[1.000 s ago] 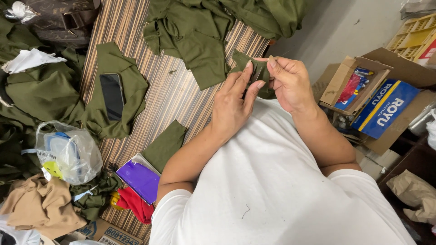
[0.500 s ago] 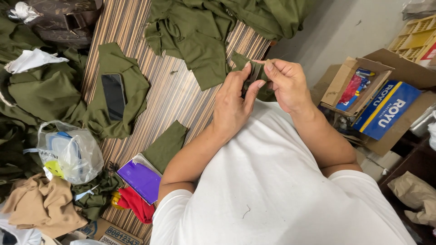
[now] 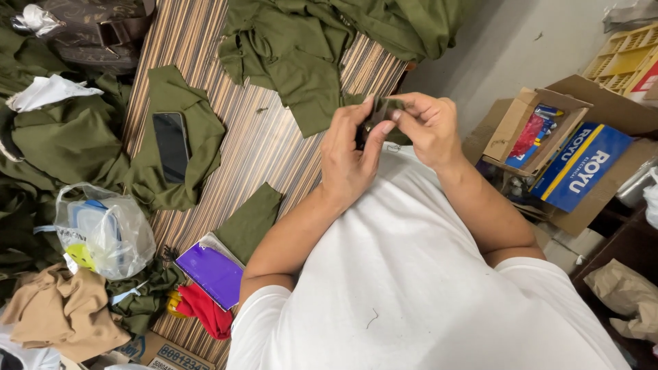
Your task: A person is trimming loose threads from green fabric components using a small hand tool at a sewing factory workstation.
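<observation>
Across the striped table [image 3: 260,147], olive fabric is spread in heaps, the biggest being the garment pile [image 3: 308,48] at the top edge, w/ more olive pieces [image 3: 62,137] at the left. A black phone [image 3: 171,145] is laid flat on one folded piece. Nearer the body, a clear plastic bag [image 3: 103,233], a purple notebook [image 3: 214,273] and a tan cloth [image 3: 58,322] are seen; cardboard boxes [image 3: 582,164] are stacked off to the right.

Just above the white shirt, a small olive fabric piece [image 3: 379,109] is pinched between both hands. The left hand [image 3: 349,154] is closed on its lower part, thumb and fingers pressed together; the right hand [image 3: 428,127] is closed narrowly on its upper edge w/ fingertips.

Risk, as judged: the piece could be dropped or slip from the pinch (it's small, and mostly covered by fingers), esp. if one hand is loosened before the other is reset.

Its long axis appears to be run roughly up-down in the head view, tilted slightly right, though most of it is hidden, so the pointing end can't be told for sure.
</observation>
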